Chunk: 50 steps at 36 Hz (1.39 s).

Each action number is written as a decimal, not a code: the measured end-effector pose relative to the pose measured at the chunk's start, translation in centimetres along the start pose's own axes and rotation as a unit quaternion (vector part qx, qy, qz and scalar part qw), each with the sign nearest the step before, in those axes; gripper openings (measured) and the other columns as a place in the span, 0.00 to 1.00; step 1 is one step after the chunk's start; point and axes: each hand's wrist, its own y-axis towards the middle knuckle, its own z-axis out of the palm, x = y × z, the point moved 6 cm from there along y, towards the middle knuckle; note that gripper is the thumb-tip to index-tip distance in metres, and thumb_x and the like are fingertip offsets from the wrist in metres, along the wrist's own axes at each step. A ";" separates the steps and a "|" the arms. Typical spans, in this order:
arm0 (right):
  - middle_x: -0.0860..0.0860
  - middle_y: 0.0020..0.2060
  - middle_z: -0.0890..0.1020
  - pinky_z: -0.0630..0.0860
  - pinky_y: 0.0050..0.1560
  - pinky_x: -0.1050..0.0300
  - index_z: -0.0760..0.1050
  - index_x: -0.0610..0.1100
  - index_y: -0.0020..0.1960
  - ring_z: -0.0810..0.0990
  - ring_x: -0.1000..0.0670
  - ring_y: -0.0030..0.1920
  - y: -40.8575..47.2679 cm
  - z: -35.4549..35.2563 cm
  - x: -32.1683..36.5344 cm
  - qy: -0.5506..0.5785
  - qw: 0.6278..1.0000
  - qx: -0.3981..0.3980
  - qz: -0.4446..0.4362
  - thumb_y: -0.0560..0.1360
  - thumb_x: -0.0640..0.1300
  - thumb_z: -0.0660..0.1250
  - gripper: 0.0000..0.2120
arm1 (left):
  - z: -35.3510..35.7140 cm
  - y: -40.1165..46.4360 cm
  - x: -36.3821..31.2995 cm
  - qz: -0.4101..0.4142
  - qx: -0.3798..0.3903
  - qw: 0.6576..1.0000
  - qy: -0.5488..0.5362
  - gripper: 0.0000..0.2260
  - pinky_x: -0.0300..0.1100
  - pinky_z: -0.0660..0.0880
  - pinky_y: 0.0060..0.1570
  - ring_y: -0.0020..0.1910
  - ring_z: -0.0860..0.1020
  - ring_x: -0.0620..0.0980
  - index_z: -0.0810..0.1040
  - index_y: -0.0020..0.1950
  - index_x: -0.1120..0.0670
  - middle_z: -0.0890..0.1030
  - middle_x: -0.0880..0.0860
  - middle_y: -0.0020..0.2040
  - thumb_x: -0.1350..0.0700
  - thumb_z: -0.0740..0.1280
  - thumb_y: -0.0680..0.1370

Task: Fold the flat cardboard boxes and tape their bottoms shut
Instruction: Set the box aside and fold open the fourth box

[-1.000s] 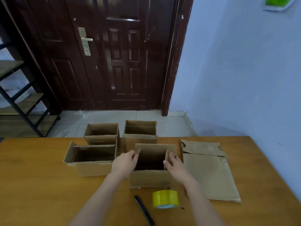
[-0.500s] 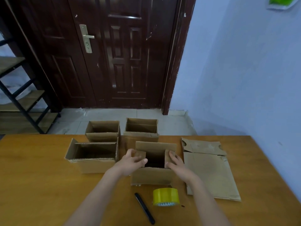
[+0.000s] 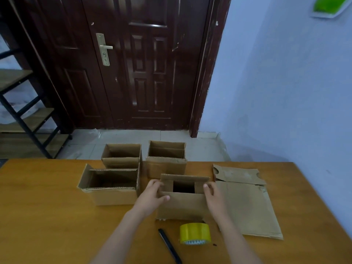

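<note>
Both side flaps of the near box (image 3: pixel 182 204) have been pressed further inward, narrowing its opening.

A dark reddish-brown panelled wooden door (image 3: pixel 137 63) with a brass lever handle (image 3: pixel 104 48) stands behind the orange-brown wooden worktop (image 3: pixel 38 216), above a pale tiled floor (image 3: pixel 89 143). A pale blue painted wall (image 3: pixel 282 88) fills the right, and black metal-framed wooden steps (image 3: pixel 24 119) rise at the left.
</note>
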 end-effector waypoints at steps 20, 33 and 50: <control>0.54 0.76 0.58 0.59 0.71 0.56 0.69 0.48 0.68 0.59 0.52 0.74 0.5 2.2 -1.4 -0.017 0.999 0.015 -0.038 0.79 0.46 0.62 0.18 | 0.7 1.9 0.0 -0.001 -0.048 0.992 0.115 0.17 0.39 0.74 0.56 0.66 0.68 0.48 0.73 0.64 0.47 0.62 0.46 0.71 0.48 0.67 0.76; 0.47 0.65 0.72 0.69 0.62 0.58 0.59 0.53 0.75 0.70 0.53 0.60 -0.5 4.4 -4.4 0.002 0.997 0.080 0.020 0.81 0.47 0.58 0.23 | 3.2 0.7 2.1 -0.005 -0.024 0.993 0.118 0.21 0.56 0.66 0.68 0.70 0.67 0.48 0.61 0.75 0.46 0.48 0.43 0.78 0.48 0.56 0.81; 0.50 0.67 0.73 0.70 0.66 0.54 0.66 0.49 0.72 0.71 0.49 0.67 0.1 6.3 -1.3 -0.089 0.990 0.096 -0.060 0.78 0.44 0.64 0.23 | 1.6 -1.6 6.9 -0.118 -0.079 0.978 -0.154 0.20 0.45 0.71 0.63 0.67 0.69 0.54 0.68 0.71 0.51 0.69 0.54 0.69 0.59 0.63 0.79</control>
